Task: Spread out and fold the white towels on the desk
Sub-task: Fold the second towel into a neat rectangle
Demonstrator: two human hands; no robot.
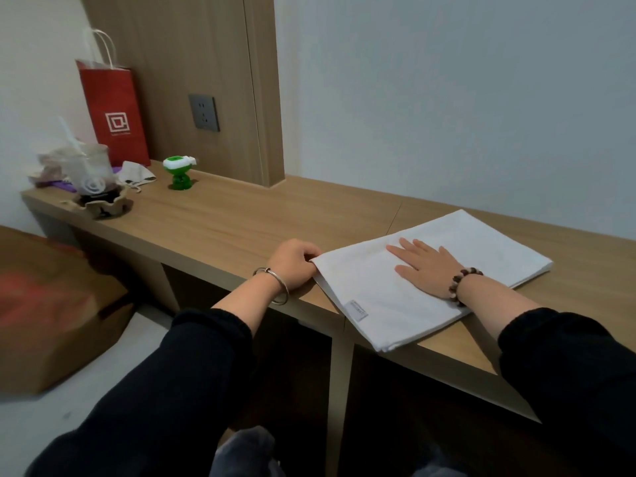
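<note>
**Fold alignment: hold adequate**

The white towel (pixel 492 249) lies folded on the worktop (pixel 241 218), its near corner overhanging the front edge. My left hand (pixel 296 263) pinches the towel's left corner, apparently to square the layers. My right hand (pixel 428 266) presses mid-towel as an anchor, fingers (pixel 399 252) straight.

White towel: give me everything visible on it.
The white towel is plain cloth, folded into a flat layered rectangle, lying askew on the wooden desk with its near corner overhanging the front edge. A small label sits near that edge. The left hand pinches its left corner; the right hand presses flat on top.
</note>
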